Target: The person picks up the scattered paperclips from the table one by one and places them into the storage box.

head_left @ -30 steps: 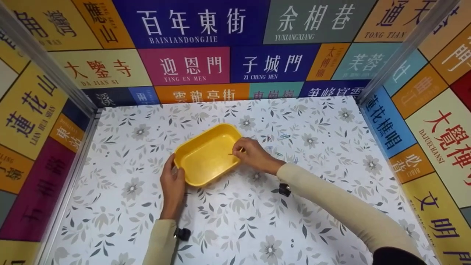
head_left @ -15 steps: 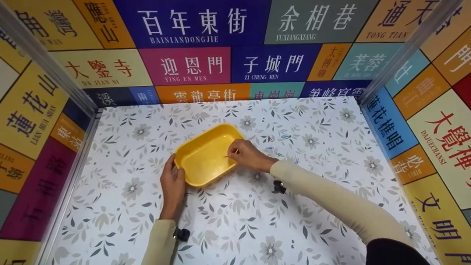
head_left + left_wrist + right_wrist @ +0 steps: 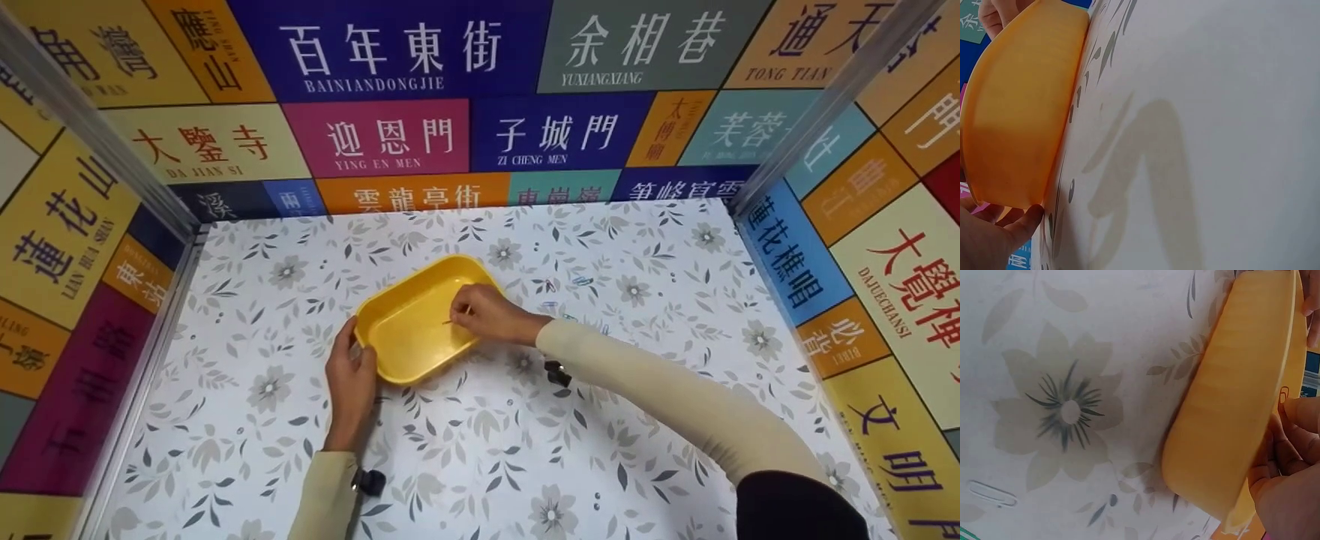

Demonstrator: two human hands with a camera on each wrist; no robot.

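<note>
A yellow plastic tray (image 3: 405, 330) lies at a slant on the table. My left hand (image 3: 351, 382) holds its left end, the thumb at the near side and the fingers along the outer wall. Over the right part of the tray, my right hand (image 3: 495, 311) pinches a small reddish paper clip (image 3: 1283, 395) between thumb and fingertip. In the head view the clip shows as a thin dark line against the tray's bare yellow floor. The tray's outer wall (image 3: 1022, 112) fills the left of the left wrist view.
Several paper clips are scattered right of the tray, among them a red one (image 3: 550, 286) and a green one (image 3: 583, 282). A pale clip (image 3: 992, 493) shows in the right wrist view. Panels with Chinese lettering (image 3: 375, 139) wall the back and both sides of the flower-patterned table (image 3: 450, 465).
My right hand has moved left, from the tray's right rim to further over its inside, carrying the paper clip. The left hand and the tray have stayed nearly in place.
</note>
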